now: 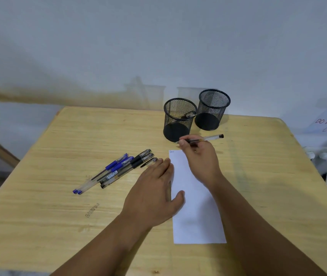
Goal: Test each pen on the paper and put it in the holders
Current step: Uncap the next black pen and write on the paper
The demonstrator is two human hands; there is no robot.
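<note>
Pen in hand: clear-barrelled pen with black ink and black end plug point(203, 139), pinched between the curled fingers and thumb of the right hand point(200, 160); it lies nearly level, its plugged end sticking out to the right past the knuckles, its tip by the fingertips at the left.
Pen tip: just above the far end of the white paper strip point(195, 196), beside the base of the nearer holder; I cannot tell if it touches anything.
Paper: long narrow sheet lying flat on the pale wooden table point(59, 156), a small faint mark at its far left corner.
Left hand: left hand point(154, 194) lies flat, fingers straight, thumb and palm edge pressing the paper's left border; fingertips reach a loose black pen cap point(148, 162).
Waiting pens: cluster of capped blue and black gel pens point(115, 171) left of the paper, lying side by side on a slant.
Holders: two black wire-mesh cups, left mesh holder point(178, 120) with something small inside, right mesh holder point(212, 109) touching it.
</note>
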